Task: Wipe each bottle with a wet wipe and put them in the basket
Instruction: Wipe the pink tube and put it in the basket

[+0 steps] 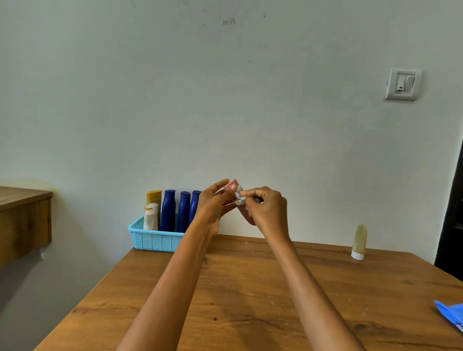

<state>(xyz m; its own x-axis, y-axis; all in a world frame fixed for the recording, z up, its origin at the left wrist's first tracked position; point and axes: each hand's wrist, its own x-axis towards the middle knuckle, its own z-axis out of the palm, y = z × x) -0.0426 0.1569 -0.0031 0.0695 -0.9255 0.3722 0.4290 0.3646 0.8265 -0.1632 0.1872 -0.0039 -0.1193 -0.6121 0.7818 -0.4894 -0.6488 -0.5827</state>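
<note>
Pink bottle (244, 215) sits raised at the centre of the frame, above the far edge of the table (231, 296), where we hold it in our left hand (213, 203), fingers curled round it. Our right hand (264, 208) pinches a crumpled wet wipe (239, 197) against its top. Left of centre, the blue basket (153, 239) holds three blue bottles (167, 209), a yellow and a white. At right, a pale bottle (359, 241) stands capped end down.
</note>
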